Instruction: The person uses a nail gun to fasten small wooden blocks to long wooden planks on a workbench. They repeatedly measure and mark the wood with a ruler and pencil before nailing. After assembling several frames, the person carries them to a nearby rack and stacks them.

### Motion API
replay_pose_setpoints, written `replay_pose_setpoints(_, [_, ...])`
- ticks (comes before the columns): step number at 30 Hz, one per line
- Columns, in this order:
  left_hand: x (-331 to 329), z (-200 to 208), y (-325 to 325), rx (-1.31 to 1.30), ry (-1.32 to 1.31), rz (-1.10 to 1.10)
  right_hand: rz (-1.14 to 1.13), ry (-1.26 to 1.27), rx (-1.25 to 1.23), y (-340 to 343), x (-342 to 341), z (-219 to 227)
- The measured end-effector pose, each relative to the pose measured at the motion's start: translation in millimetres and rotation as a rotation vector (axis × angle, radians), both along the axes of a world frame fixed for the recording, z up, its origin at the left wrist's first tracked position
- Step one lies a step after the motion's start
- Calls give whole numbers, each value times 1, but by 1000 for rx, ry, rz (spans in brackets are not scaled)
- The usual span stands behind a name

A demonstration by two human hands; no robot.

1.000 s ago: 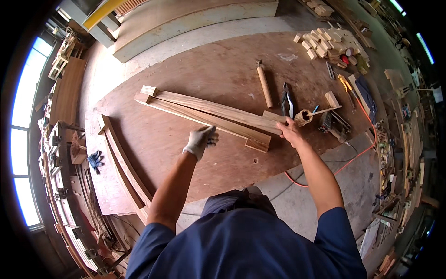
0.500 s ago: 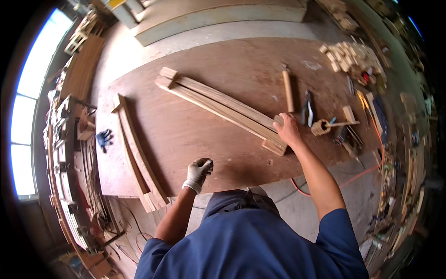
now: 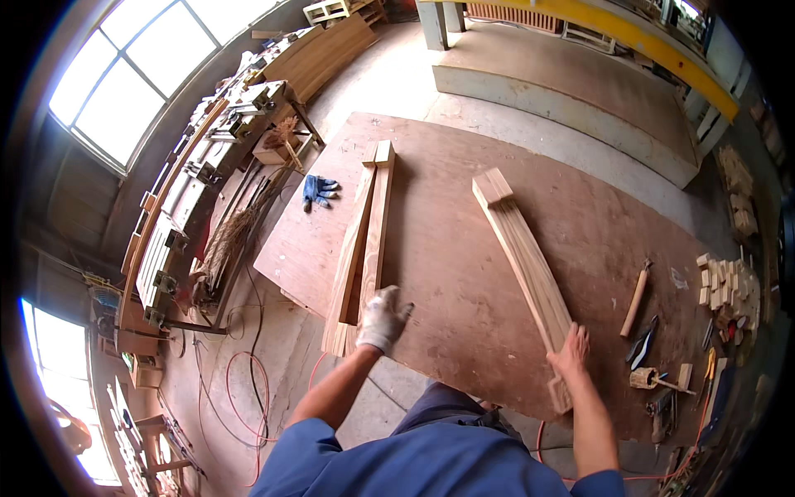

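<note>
A pair of long wooden pieces (image 3: 376, 236), joined by blocks at the ends with a narrow gap between, lies on the left of the brown tabletop. At its near end is my left hand (image 3: 383, 321) in a pale work glove, thumb apart from the fingers; whether it touches the wood I cannot tell. To the right, another long wooden assembly (image 3: 523, 255) with a block at its far end slants toward me. My bare right hand (image 3: 571, 351) grips it close to the near end, fingers over its edge.
A blue work glove (image 3: 320, 191) lies at the table's left. On the right are a hammer (image 3: 636, 300), pliers (image 3: 643, 343), a round wooden piece with a stick (image 3: 644, 378) and a heap of small wood blocks (image 3: 725, 283). A red hose (image 3: 267, 389) loops on the floor.
The view has swung left. My left hand has moved from bare tabletop to the left wooden pair and loosened. The right assembly has turned in my right hand's grip; its gap no longer shows.
</note>
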State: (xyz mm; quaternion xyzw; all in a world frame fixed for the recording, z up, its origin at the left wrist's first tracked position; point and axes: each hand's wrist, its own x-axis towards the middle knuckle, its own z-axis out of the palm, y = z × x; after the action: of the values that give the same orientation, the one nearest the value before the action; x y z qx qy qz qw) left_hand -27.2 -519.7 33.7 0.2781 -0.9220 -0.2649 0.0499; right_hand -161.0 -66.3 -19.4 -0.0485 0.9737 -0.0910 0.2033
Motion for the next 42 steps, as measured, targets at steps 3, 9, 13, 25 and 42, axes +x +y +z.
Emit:
replay_pose_setpoints(3, [-17,-5,-53,-146,-46,163,-49,9,-104,24,62,-20])
replay_pose_setpoints(9, [-71,8,-105,-86,-466,313,-114,-19,14,23,143,35])
replay_pose_setpoints(13, [-74,16,-108,-95,-504,306,-142,-1,10,23,154,38])
replay_pose_setpoints(25, [-5,-26,-86,-20,-217,280,-140,-59,-41,-35,78,3])
replay_pose_setpoints(42, [-2,49,-83,59,189,325,-98,-25,-33,-35,76,0])
